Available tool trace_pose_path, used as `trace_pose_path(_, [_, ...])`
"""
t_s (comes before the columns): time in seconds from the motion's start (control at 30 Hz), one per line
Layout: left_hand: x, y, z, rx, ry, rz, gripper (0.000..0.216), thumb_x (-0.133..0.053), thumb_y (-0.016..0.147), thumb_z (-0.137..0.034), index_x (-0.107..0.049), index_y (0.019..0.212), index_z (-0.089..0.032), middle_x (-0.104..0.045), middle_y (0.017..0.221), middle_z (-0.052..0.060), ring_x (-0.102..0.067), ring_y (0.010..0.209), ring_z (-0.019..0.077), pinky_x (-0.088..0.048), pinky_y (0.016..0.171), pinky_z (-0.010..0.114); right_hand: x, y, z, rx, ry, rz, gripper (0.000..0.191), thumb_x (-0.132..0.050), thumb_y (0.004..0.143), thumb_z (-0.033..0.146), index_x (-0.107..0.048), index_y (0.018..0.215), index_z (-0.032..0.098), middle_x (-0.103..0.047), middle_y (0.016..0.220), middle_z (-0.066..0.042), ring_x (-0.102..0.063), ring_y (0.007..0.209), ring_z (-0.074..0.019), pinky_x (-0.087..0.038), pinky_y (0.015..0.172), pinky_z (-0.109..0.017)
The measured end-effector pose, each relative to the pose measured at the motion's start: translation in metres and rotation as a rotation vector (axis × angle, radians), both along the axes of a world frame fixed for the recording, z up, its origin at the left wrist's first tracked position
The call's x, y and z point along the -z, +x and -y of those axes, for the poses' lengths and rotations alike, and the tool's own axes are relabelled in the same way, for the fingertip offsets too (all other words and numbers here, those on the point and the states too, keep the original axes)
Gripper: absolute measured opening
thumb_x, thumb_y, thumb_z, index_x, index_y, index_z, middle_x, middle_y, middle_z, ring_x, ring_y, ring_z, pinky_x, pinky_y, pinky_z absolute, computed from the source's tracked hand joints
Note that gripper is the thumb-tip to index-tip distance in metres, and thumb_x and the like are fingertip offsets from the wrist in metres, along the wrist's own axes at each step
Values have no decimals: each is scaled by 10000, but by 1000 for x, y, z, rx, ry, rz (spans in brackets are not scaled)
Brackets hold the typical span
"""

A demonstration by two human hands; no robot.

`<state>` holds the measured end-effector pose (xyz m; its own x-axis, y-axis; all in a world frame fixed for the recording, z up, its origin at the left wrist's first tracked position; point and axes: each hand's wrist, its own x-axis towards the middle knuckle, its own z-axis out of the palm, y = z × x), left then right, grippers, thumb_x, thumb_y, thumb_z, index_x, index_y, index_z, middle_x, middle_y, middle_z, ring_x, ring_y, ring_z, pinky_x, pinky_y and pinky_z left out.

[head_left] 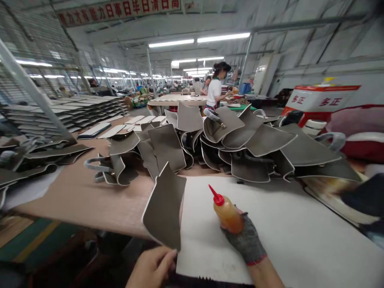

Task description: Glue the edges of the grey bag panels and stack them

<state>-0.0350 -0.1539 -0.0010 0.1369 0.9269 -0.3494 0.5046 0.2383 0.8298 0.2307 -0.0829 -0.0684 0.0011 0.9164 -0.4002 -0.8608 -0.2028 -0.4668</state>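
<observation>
Across the brown-covered table (105, 208), a grey, pale-edged flexible panel (165, 208) stands tilted near the white sheet's (300, 236) left edge. The bare left hand (153, 266) pinches its near corner; the grey-gloved right hand (246, 238) grasps an amber, red-nozzled bottle (228, 214). Seemingly a positioning step, it calls for steadying the panel.

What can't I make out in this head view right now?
Head view:
- Left hand: its curled fingers hide the fingertips, so its grip on the grey panel is unclear; the bottom edge cuts off the wrist.
- Right hand: the bottle hides most of its fingers.
- Pile: upper pieces cover the lower ones.
- Dark item: blurred, cut off by the right edge.
</observation>
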Motion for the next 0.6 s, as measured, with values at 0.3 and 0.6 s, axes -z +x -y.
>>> trace_pose_path(0.3, [-2,28,-39,-36,449,-558,463,-398,798,-447,-523,1162,-189,-689,721,95,-639,596,204,-466,539,245,-24,-8,-3,47,-38,-17,378,-797,450,276,-610,772,209,-656,725,-4,-596,591,-180,-470,414,-240])
trace_pose_path(0.6, [12,-37,-30,-36,149,-779,337,-417,783,-372,-608,998,-197,-683,816,95,-640,757,224,-478,683,308,-11,-4,-5,35,-12,10,260,-738,564,225,-621,796,229,-664,808,-5,-613,685,-183,-506,480,-250])
